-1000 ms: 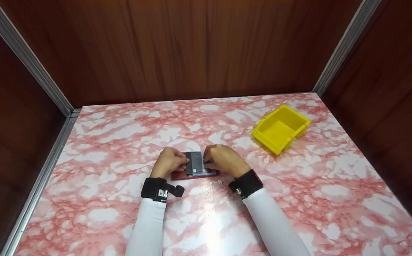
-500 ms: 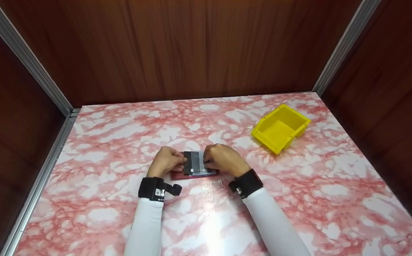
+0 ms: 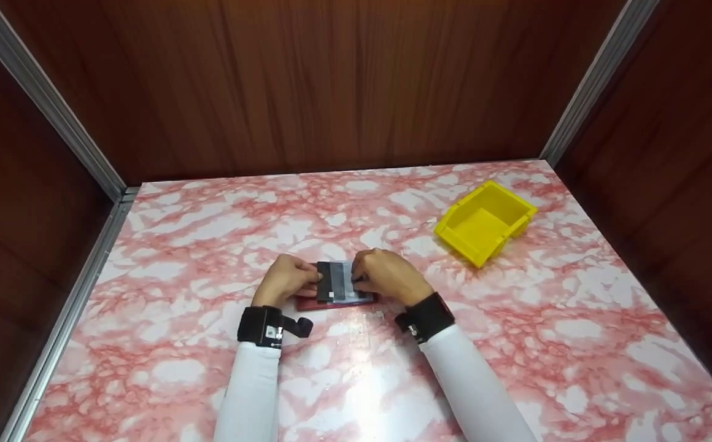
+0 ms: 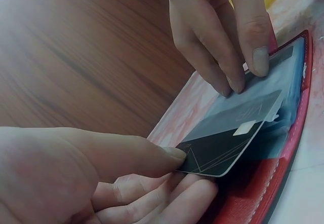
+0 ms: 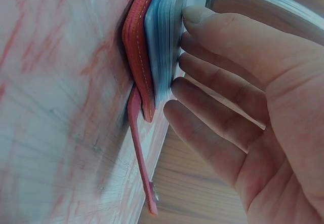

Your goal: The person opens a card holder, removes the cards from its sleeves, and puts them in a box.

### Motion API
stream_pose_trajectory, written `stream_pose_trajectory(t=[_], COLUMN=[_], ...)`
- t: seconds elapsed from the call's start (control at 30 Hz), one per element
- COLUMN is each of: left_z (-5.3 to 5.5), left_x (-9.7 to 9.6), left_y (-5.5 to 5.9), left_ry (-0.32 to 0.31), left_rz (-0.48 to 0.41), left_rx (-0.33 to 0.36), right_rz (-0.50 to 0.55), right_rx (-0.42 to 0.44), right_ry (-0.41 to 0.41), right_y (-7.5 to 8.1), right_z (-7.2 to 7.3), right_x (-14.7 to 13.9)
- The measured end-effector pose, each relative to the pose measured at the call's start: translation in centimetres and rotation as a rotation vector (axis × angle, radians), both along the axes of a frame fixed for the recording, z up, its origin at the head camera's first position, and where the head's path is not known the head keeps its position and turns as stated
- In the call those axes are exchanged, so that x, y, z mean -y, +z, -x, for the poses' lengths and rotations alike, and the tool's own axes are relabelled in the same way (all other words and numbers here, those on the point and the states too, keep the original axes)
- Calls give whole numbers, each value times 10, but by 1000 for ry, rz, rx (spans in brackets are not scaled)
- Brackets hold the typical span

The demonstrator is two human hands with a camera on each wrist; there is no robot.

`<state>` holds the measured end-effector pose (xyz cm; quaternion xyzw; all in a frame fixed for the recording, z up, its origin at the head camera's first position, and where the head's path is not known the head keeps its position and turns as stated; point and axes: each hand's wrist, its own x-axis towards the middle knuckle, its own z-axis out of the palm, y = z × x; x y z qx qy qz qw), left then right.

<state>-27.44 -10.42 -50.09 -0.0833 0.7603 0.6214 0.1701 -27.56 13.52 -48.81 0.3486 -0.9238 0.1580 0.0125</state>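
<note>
A red card holder [image 3: 307, 304] with light stitching lies spread on the table, its stack of clear plastic sleeves [image 5: 164, 46] facing up. My left hand [image 3: 282, 279] pinches the outer end of a black card [image 4: 217, 153] between thumb and fingers. That card carries fine gold lines and a small white patch. Its other part, lettered "VIP", sits under the clear top sleeve [image 4: 268, 84]. On the opposite side my right hand [image 3: 390, 273] holds the sleeve near its edge, thumb [image 4: 260, 62] on top and fingers along the side.
A yellow bin [image 3: 451, 238] stands at the back right of the pink-and-white marbled table [image 3: 178, 270]. Brown wood-look panels [image 3: 331, 86] rise at the back and sides. From the holder a thin red strap [image 5: 137, 143] hangs out in the right wrist view.
My left hand has shifted slightly left with the black card, and more of the card now shows outside the sleeve. The right hand has stayed in place.
</note>
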Motion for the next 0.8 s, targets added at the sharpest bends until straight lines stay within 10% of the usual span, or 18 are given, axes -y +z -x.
stream_pose_trajectory(t=[0.8], left_z=[2], left_x=[3], left_y=[-1], left_ry=[-52], left_rz=[27], left_rx=[12], right_rz=[-8], right_rx=[-17], right_ry=[33], right_y=[1], right_z=[0], right_x=[0])
